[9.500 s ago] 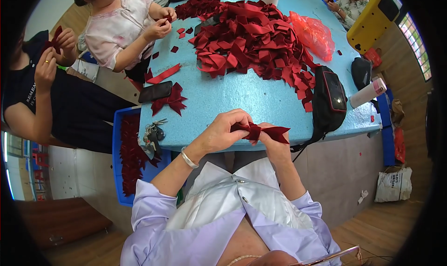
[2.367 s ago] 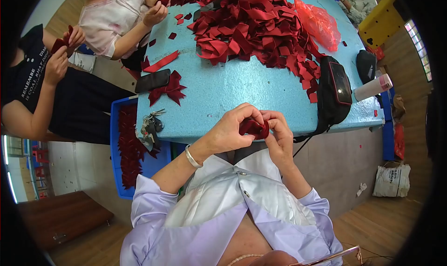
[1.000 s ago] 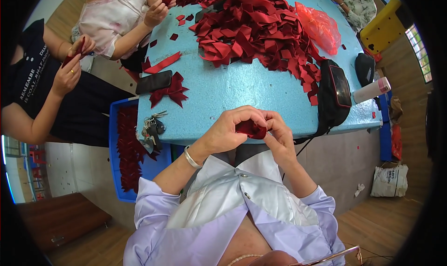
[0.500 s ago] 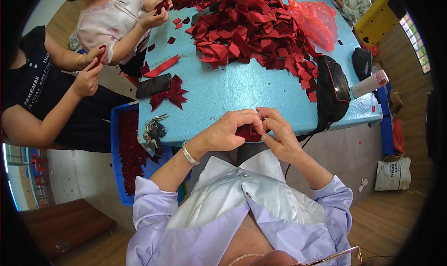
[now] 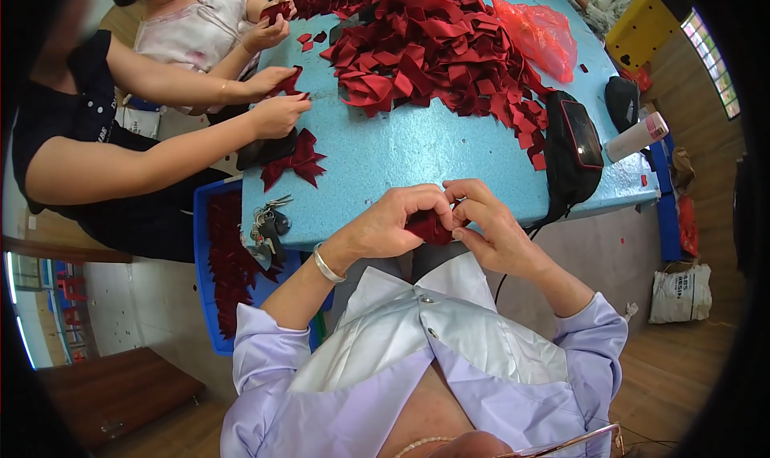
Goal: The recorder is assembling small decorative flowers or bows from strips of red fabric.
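Between my two hands, just over the table's near edge, is a folded piece of dark red ribbon (image 5: 429, 226). My left hand (image 5: 395, 220) is closed round its left side, fingers curled over the top. From the other side, my right hand (image 5: 487, 227) pinches the ribbon's edge with thumb and fingers, the fingertips of both hands almost meeting. How the ribbon is folded inside the fingers is partly hidden. Ahead on the blue table (image 5: 385, 149) lies a big heap of red ribbon pieces (image 5: 437, 49). A finished-looking red bow (image 5: 297, 160) rests to the left.
Keys (image 5: 271, 224) lie at the table's near left corner, above a blue bin (image 5: 200, 273) of red bows. A black pouch (image 5: 574, 157) and a pale bottle (image 5: 638, 139) stand right. Two people work at left; one's hands (image 5: 277, 109) hold ribbon. A red plastic bag (image 5: 537, 37) lies beyond.
The nearer co-worker has reached over the table, and the loose red strip there is now off the tabletop. My hands stay in place, with slightly more ribbon showing between them.
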